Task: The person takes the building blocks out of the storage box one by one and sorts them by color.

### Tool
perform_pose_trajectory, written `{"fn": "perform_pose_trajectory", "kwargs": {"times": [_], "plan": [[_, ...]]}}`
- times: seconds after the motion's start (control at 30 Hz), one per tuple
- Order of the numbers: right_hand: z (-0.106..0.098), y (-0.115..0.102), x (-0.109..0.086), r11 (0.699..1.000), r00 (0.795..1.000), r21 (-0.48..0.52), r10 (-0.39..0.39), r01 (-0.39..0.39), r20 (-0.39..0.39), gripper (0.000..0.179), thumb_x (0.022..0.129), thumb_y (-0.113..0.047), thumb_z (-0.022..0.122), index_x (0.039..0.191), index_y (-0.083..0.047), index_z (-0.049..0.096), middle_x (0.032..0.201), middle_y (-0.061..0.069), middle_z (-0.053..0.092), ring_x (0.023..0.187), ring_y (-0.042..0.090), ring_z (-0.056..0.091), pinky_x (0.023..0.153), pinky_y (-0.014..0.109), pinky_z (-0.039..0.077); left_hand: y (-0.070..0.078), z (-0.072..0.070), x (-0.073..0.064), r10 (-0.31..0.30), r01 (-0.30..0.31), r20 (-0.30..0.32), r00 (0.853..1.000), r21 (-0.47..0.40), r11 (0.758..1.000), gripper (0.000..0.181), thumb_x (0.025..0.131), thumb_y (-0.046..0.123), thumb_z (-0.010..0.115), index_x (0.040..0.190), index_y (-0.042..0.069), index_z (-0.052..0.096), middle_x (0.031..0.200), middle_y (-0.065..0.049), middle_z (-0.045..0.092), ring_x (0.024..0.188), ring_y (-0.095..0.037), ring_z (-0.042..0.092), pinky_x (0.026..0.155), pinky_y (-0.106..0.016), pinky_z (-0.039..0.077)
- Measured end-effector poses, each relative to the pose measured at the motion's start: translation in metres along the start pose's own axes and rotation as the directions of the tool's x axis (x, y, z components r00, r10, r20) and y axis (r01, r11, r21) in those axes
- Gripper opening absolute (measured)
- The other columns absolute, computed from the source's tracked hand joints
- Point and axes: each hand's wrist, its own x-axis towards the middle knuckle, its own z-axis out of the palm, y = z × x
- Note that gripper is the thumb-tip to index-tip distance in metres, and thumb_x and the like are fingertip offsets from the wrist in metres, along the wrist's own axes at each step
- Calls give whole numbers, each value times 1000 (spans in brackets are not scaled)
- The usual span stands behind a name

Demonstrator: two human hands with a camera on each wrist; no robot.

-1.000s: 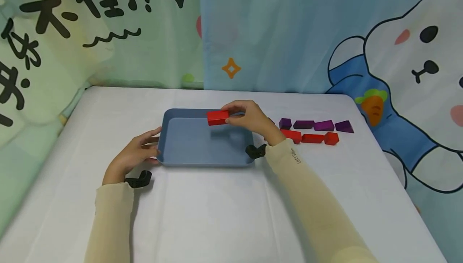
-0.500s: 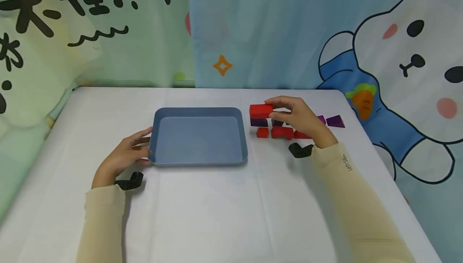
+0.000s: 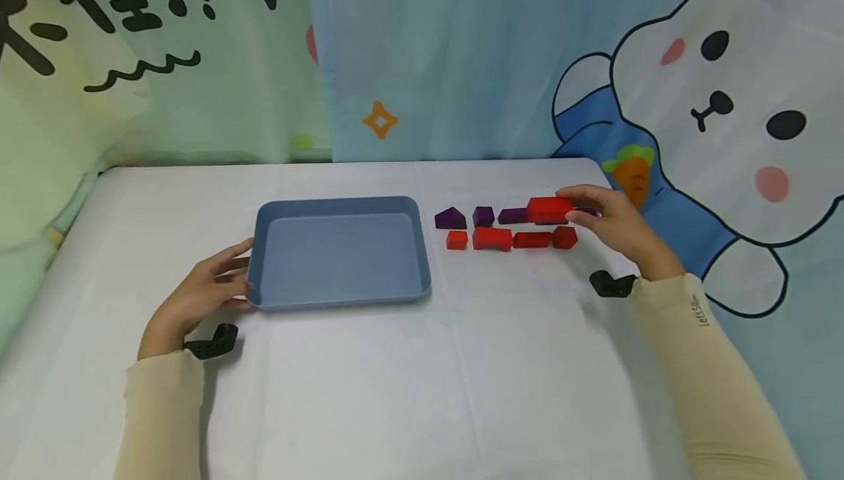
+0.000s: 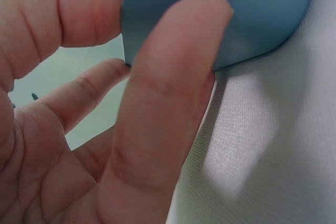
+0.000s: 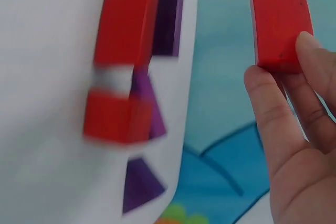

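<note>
My right hand [image 3: 618,223] pinches the end of a red rectangular block [image 3: 550,209] between thumb and fingers. In the right wrist view the red block [image 5: 279,19] is lifted off the table. From the head view it overlaps part of the back row of purple blocks, hiding some of them. At left, my left hand [image 3: 198,293] touches the left edge of a blue-grey tray [image 3: 339,300], its fingers spread along the side. Up close, the thumb [image 4: 178,72] lies against the tray's corner [image 4: 252,19], with another finger at the adjoining edge.
Right of the tray, purple blocks such as a five-sided one [image 3: 450,218] form a back row on the white table [image 3: 369,385]. In front runs a row of red blocks, including an arch-like one [image 3: 491,238]. A printed curtain [image 3: 448,62] hangs behind.
My right hand has carried the red block from above the tray rightward, past the block rows to their right end. The left hand stays at the tray's edge. The head view has shifted.
</note>
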Motion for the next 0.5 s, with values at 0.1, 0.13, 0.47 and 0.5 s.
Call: {"fn": "perform_pose_trajectory", "kwargs": {"times": [0.1,0.13,0.47,0.5], "plan": [[-9,14,-4,1000,1000,0,17,-17,-24,45,110,0,54,154,12,48,154,36,48,146,55,41,88,-1,40,0,-1,-2,-5,5,-8,1000,7,1000,84,96,-3,58,171,0,20,164,-42,32,142,-50,48,79,-30,64],[-12,18,-5,999,999,-5,32,-32,-28,45,110,0,54,154,12,48,154,36,47,147,56,40,88,0,40,-1,-1,-2,-4,4,-9,1000,9,1000,84,97,-3,58,171,0,20,163,-42,32,141,-50,48,79,-30,64],[-33,64,-15,961,960,-20,274,-275,-51,50,110,5,50,159,10,40,163,41,32,150,60,29,118,72,36,2,2,-2,1,-1,-11,1000,16,1000,84,96,-3,58,171,-1,20,162,-43,34,137,-45,52,78,-31,65],[-33,70,-16,958,957,-22,285,-286,-57,49,110,6,50,158,10,40,162,41,32,149,60,29,117,72,36,2,3,-2,0,0,-11,1000,17,1000,84,96,-3,58,171,-1,20,162,-43,34,137,-45,52,78,-31,65]]}}
